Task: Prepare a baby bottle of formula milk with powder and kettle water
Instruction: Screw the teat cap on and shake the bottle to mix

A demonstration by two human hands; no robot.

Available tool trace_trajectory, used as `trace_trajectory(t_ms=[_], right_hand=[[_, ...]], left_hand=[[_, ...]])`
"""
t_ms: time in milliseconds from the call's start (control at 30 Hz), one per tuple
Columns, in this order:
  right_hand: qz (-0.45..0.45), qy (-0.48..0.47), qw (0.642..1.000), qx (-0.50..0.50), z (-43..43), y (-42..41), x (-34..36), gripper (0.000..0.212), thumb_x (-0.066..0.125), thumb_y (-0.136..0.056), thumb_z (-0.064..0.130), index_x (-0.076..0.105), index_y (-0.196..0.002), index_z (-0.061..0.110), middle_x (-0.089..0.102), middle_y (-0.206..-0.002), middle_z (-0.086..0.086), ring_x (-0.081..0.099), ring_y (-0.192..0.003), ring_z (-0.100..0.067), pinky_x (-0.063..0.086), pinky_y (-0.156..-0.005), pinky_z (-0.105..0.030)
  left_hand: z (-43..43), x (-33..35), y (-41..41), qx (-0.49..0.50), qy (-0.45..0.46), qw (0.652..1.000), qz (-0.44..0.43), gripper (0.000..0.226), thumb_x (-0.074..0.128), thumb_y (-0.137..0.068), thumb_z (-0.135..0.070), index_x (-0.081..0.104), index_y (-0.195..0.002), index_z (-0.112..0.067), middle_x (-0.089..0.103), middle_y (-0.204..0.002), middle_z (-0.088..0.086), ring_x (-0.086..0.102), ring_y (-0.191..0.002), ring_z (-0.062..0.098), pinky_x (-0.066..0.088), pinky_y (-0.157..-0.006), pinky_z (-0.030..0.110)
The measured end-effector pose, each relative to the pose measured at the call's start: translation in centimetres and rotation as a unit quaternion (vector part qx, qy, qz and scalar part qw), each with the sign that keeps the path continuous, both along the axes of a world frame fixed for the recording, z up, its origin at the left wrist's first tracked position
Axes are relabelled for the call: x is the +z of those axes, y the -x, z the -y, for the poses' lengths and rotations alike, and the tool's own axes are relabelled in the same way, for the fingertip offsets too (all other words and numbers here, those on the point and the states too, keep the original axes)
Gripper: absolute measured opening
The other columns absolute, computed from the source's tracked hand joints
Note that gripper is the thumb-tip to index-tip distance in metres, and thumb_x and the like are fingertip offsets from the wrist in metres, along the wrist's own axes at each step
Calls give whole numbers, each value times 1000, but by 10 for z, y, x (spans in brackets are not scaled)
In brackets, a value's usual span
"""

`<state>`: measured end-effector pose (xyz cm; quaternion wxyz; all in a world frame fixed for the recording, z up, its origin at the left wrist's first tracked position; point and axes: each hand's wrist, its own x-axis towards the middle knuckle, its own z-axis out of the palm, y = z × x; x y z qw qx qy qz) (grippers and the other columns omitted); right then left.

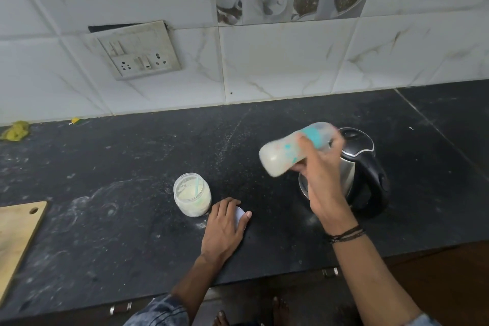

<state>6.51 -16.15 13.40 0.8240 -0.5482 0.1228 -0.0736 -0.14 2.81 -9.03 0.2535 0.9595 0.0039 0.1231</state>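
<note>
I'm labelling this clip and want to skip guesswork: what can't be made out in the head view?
All in the head view:
- Baby bottle: motion-blurred in the right hand, which covers its neck; markings unreadable.
- White lid: mostly under the left hand.
- Kettle: front and spout hidden behind the right hand.
- Cutting board: cut off by the left edge.

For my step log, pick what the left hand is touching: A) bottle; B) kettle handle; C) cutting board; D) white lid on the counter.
D: the left hand holds the white lid beside the open jar; the right hand grips the bottle.
</note>
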Motion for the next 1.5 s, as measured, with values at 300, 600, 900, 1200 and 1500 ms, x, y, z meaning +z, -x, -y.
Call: trace_trajectory(t_ms=[300, 600, 900, 1200, 1500], right_hand=[[14, 4, 1000, 18, -3, 8, 1, 56, 72, -92, 7, 44, -136, 27, 66, -112, 5, 73, -98, -12, 62, -69, -35], [24, -22, 999, 0, -5, 12, 5, 55, 71, -94, 10, 41, -137, 26, 66, -113, 3, 72, -102, -14, 63, -73, -37], [13, -80, 996, -44, -6, 9, 6, 52, 69, -96, 15, 41, -139, 23, 64, -126, -5, 69, -112, -22, 61, -71, -35], [-7, -95, 994, -62, 0, 12, 3, 49, 68, -96, 17, 45, -139, 23, 62, -129, -6, 69, -111, -21, 60, -67, -31], [-15, -93, 993, -65, -3, 15, 3, 52, 70, -95, 17, 43, -139, 23, 63, -123, -2, 69, -109, -19, 60, -66, -32]], left_hand=[[-1, -1, -1, -1, 6, 1000, -1, 51, 39, -104, -61, 60, -127, -21, 56, -130, -6, 50, -120, 15, 42, -108, 32], [-2, -3, -1, 0, 2, 1000, -3, 52, 41, -103, -61, 60, -128, -20, 57, -132, -5, 51, -121, 15, 42, -108, 32], [1, -2, 0, 1, 5, 1000, 2, 50, 41, -103, -60, 59, -128, -20, 57, -131, -4, 51, -121, 16, 42, -108, 32], [1, -3, 0, 0, -1, 1000, 4, 49, 43, -104, -58, 59, -127, -18, 58, -131, -5, 51, -121, 16, 42, -108, 31], [1, -1, 1, -1, -2, 1000, 0, 51, 41, -104, -58, 60, -127, -17, 58, -130, -4, 51, -121, 17, 42, -108, 32]])
